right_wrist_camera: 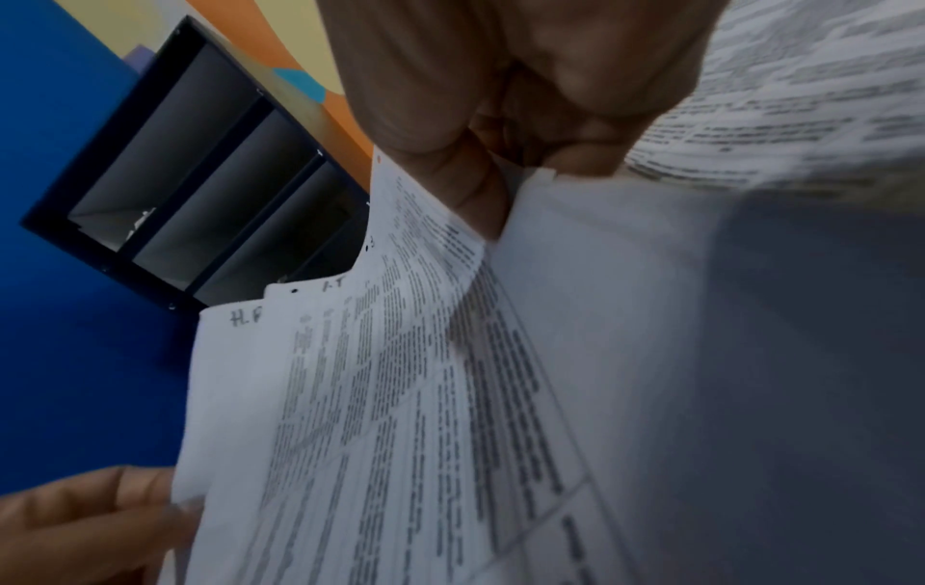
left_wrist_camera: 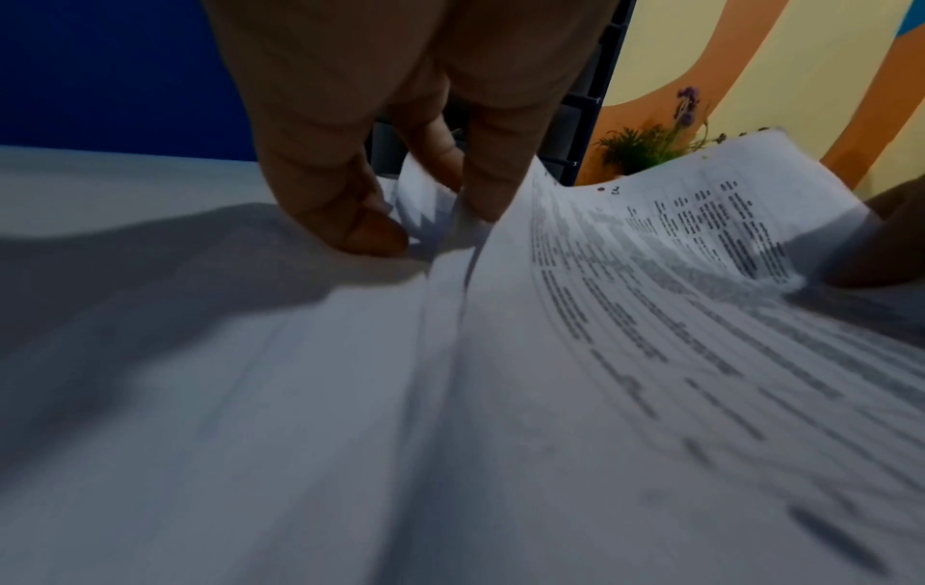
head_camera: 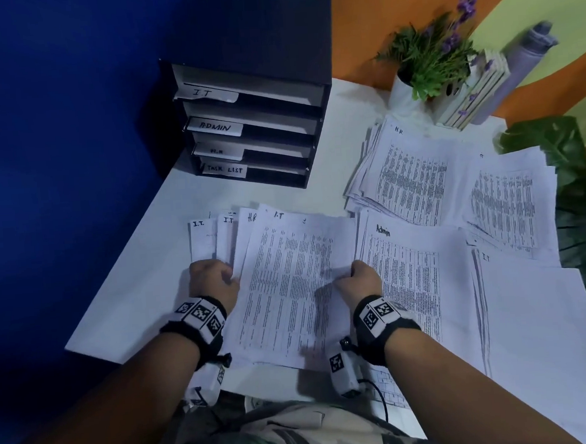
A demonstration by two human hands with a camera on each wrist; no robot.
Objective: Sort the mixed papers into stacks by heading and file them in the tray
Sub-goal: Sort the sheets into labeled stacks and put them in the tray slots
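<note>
A fanned bunch of printed sheets (head_camera: 285,284) headed I.T and H.R lies in front of me on the white table. My left hand (head_camera: 216,278) pinches the bunch's left edge, seen close in the left wrist view as fingers (left_wrist_camera: 350,213) on the sheets (left_wrist_camera: 651,316). My right hand (head_camera: 360,276) grips the right edge of the top sheet, thumb and fingers (right_wrist_camera: 475,190) curled round the paper (right_wrist_camera: 400,396). Sorted stacks lie to the right: Admin (head_camera: 407,266), H.R (head_camera: 409,180), I.T (head_camera: 538,327). The black tray (head_camera: 251,128) stands at the back with slots labelled I.T, ADMIN, H.R, TASK LIST.
A potted plant with purple flowers (head_camera: 429,62) and a small wooden crate (head_camera: 475,90) stand at the table's back right. A big green leaf (head_camera: 574,187) overhangs the right edge. A blue wall runs along the left side.
</note>
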